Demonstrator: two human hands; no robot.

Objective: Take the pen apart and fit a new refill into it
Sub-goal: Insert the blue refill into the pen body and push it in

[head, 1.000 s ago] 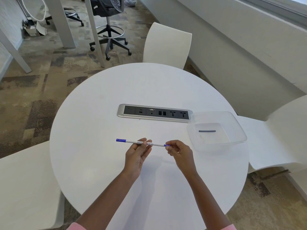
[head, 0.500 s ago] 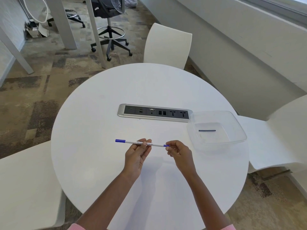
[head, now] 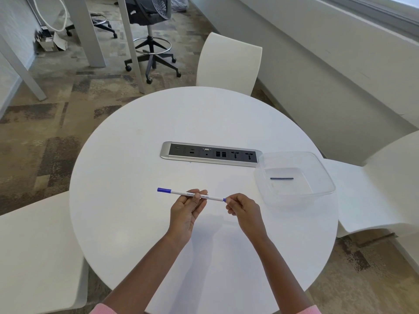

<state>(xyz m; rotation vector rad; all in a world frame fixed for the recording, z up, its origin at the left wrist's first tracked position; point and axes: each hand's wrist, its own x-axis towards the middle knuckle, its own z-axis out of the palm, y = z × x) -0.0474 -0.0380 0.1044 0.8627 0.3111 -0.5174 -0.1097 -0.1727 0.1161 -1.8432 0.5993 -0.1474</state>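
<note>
A white pen (head: 181,193) with a blue cap on its left end is held level above the round white table (head: 127,168). My left hand (head: 187,210) grips its barrel near the middle. My right hand (head: 243,208) pinches the pen's blue right end between fingertips; that end is mostly hidden. A short dark refill (head: 281,178) lies alone in the clear plastic tray (head: 322,175) to the right, apart from both hands.
A silver socket strip (head: 210,153) is set into the table behind the hands. White chairs stand at the far side (head: 229,64), the right (head: 385,184) and the near left (head: 34,257). A black office chair (head: 149,30) stands on the carpet beyond.
</note>
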